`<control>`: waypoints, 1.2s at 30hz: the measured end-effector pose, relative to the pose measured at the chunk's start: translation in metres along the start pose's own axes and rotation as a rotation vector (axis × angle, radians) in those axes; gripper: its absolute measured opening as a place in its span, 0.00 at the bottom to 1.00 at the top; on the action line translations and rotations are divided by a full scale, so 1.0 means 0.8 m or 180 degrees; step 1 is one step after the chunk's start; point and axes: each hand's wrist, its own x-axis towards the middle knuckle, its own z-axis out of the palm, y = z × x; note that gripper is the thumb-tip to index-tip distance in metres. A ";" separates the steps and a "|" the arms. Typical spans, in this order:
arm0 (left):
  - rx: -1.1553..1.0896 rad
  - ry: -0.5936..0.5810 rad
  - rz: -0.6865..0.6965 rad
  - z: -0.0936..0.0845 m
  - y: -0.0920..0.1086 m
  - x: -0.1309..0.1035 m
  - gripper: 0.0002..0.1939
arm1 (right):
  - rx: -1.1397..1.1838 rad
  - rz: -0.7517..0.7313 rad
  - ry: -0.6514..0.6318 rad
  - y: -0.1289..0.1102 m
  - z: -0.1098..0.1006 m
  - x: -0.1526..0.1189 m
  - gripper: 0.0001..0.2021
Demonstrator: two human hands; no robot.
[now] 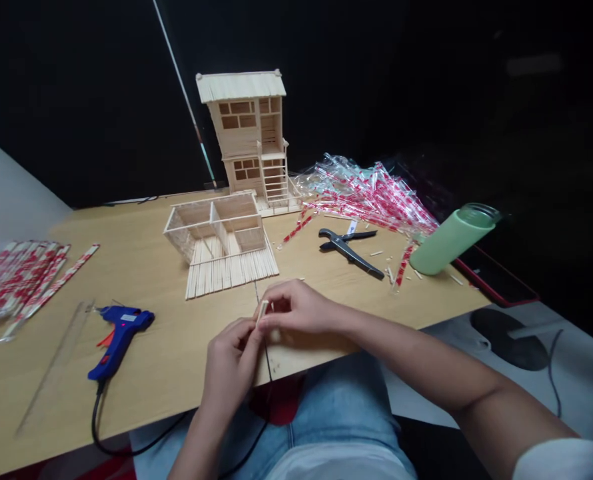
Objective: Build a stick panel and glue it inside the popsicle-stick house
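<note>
Close to the table's front edge, my left hand (232,353) and my right hand (296,307) meet, both pinching a short piece of wooden stick (262,311) that points upward. Fingers cover its lower part. Just beyond them sits a small open-topped stick structure (221,230) with divided rooms and a slatted floor in front. Behind that stands a two-storey stick house (244,133) with a roof, window frames and a ladder. A blue hot glue gun (119,337) lies to the left of my left hand, its cord running off the table's front.
Dark-handled cutters (349,250) lie right of the structure among small stick scraps. A pile of red-and-clear wrappers (366,193) spreads behind them. A green bottle (451,240) and a phone (496,277) are at right. Wrapped chopsticks (26,280) and a clear ruler (51,367) lie left.
</note>
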 end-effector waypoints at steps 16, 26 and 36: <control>0.0908 -0.0355 0.0267 0.015 0.006 0.142 0.15 | -0.3659 0.0442 -0.0080 0.021 -0.069 0.009 0.13; -0.0358 -0.0723 -0.0310 0.040 -0.002 0.148 0.18 | -0.1550 0.0109 0.0469 0.014 -0.101 0.023 0.04; -0.1385 -0.0986 -0.1007 0.036 -0.011 0.141 0.19 | 0.0659 0.0540 0.1077 0.041 -0.076 0.033 0.11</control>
